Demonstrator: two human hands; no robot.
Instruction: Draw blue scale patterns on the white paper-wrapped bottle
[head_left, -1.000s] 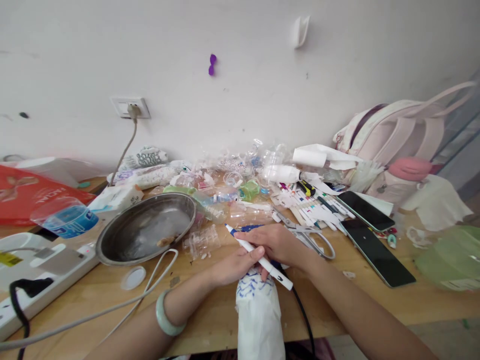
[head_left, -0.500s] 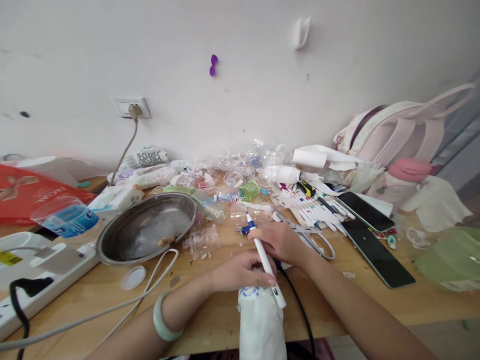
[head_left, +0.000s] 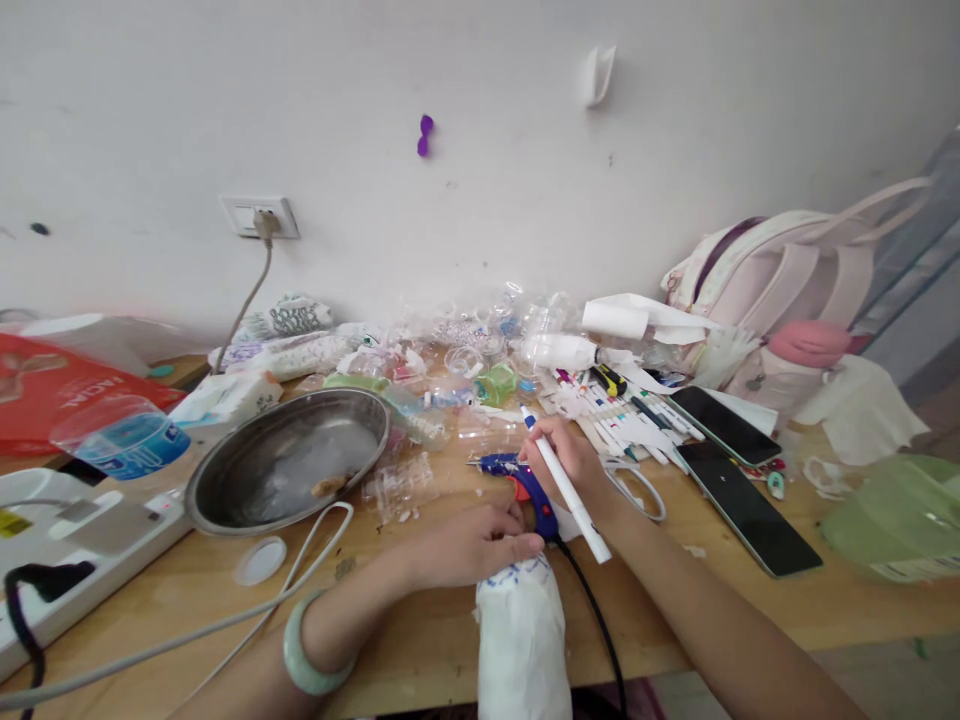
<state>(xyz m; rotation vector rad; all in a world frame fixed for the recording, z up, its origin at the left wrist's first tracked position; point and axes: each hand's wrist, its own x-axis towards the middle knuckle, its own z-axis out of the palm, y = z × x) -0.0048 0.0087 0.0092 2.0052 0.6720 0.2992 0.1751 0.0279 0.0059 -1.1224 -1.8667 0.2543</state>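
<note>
My right hand (head_left: 574, 460) grips a white marker pen (head_left: 571, 495), its blue tip end pointing up and away from me. My left hand (head_left: 480, 540) is closed around the far end of a white, paper-covered bottle shape (head_left: 523, 640), which reaches down past the bottom edge of the view. Blue marks run over its upper part, close to my thumb. A blue glue gun (head_left: 534, 495) with an orange trigger lies just beyond my left fingers, partly hidden by both hands. From its handle a black cord drops toward the table's front edge.
To the left stand a metal basin (head_left: 289, 460) and a white power strip (head_left: 97, 570), with a grey cable looping nearby. Clear plastic pieces, several markers (head_left: 622, 420) and papers lie at the back. Two phones (head_left: 750, 510) and a green container (head_left: 896, 520) sit right.
My right hand has lifted the marker away from the bottle shape, up and to the right. More of the glue gun and the blue marks now shows. My left hand has moved slightly left.
</note>
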